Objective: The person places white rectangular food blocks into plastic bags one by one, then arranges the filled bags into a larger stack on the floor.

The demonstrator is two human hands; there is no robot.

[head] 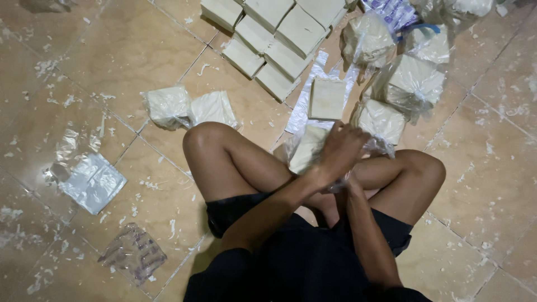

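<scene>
On tiled floor (84, 67), between crossed legs: left hand (341, 151) clenched around pale block (306, 148) in clear plastic bag (291, 146); right hand's (349, 182) grip hidden. Bagging apparently underway; closing likely needs both hands.

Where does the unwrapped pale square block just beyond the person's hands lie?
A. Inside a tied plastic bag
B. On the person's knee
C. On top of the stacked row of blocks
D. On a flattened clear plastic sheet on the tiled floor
D: the unwrapped pale square block lies flat on the flattened clear plastic sheet, apart from the stacked row of blocks and the bagged blocks.
</scene>
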